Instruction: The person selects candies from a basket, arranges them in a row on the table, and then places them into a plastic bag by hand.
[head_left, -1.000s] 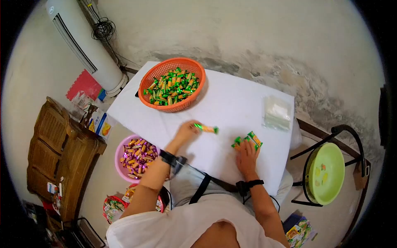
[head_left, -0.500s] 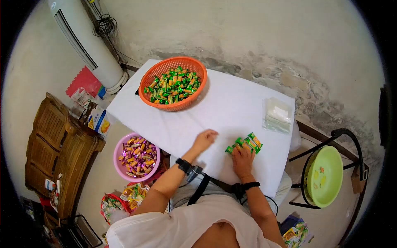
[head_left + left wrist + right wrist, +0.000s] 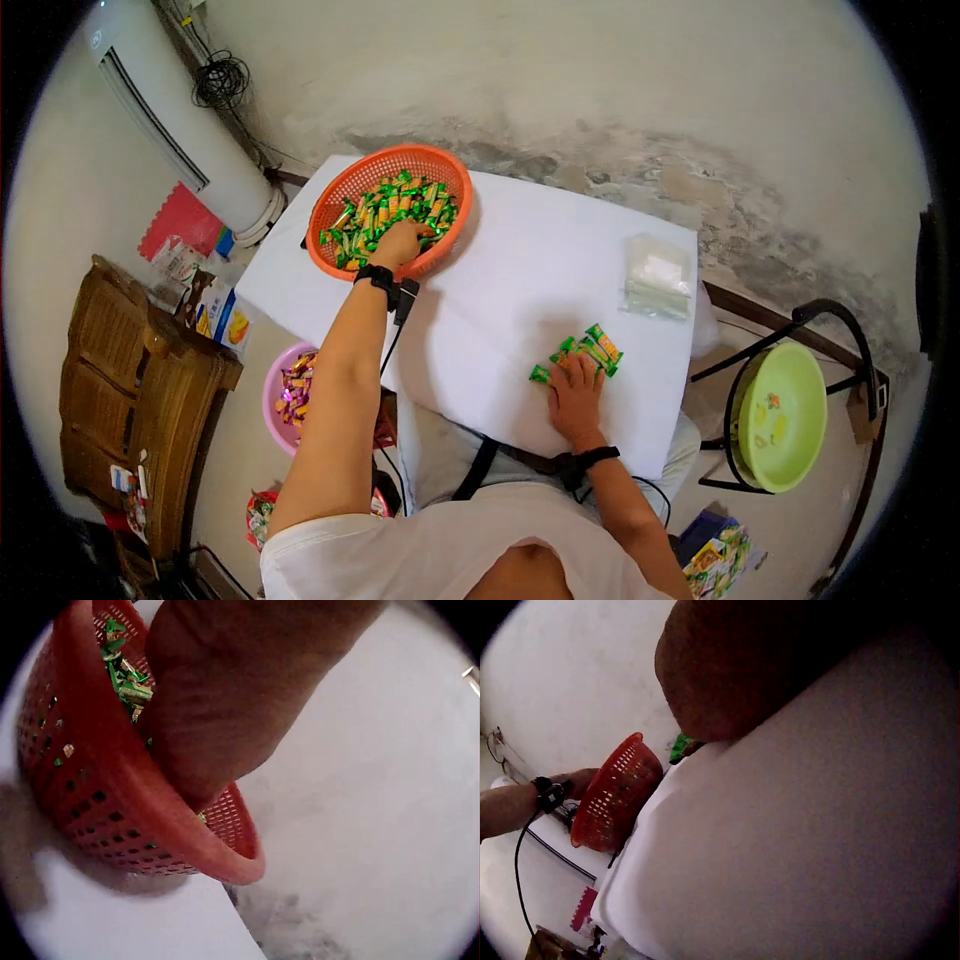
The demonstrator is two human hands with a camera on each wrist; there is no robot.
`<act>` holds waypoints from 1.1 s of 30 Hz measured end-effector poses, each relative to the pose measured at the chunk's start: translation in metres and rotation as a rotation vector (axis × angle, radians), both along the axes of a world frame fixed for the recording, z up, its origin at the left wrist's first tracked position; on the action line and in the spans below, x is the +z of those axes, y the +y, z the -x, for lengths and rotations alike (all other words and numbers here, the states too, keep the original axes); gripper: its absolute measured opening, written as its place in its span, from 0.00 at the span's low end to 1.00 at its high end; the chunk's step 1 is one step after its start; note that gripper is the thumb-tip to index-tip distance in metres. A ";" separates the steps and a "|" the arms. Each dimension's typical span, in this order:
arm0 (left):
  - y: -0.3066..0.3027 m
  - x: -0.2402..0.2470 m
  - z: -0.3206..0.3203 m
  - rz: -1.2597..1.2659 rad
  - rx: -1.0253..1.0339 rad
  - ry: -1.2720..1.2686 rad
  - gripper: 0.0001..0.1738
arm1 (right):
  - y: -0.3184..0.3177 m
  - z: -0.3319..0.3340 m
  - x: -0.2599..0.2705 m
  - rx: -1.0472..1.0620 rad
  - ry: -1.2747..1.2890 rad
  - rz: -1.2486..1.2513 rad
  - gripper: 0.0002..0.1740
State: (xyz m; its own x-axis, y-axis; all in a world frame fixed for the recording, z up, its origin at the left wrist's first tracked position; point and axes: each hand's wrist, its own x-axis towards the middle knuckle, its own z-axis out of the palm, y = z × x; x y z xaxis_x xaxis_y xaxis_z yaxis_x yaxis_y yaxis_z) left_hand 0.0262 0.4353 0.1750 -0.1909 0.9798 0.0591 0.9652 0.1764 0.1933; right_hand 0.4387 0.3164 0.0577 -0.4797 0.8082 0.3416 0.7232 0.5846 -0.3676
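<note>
My left hand reaches over the near rim of an orange plastic basket, its fingers down among many green-and-orange wrapped candies. In the left wrist view the back of that hand hides the fingers, so I cannot tell whether they hold a candy. On the white table, my right hand rests with extended fingers on a short row of the same wrapped candies. Part of the row lies hidden under these fingers.
Clear plastic bags lie at the table's right end. Below its left edge stands a pink basin of purple-wrapped candies, partly behind my left arm. A green basin sits on a black-framed stand to the right.
The left hand set a candy down by the row, then drew back and moved far left into the orange basket. The right hand stays on the row, shifting slightly.
</note>
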 end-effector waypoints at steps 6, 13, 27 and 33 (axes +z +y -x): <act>0.014 -0.012 0.010 0.208 -0.043 0.003 0.21 | 0.000 0.000 0.003 -0.003 0.006 0.022 0.22; 0.009 -0.033 0.027 -0.072 -0.084 -0.053 0.17 | -0.001 0.001 -0.001 -0.010 -0.028 -0.002 0.21; -0.084 0.009 -0.025 -0.501 0.278 -1.387 0.10 | -0.001 0.000 -0.003 -0.006 -0.043 0.023 0.24; -0.124 -0.049 -0.149 -0.342 0.207 -1.595 0.10 | 0.000 0.000 0.008 0.045 0.075 -0.045 0.27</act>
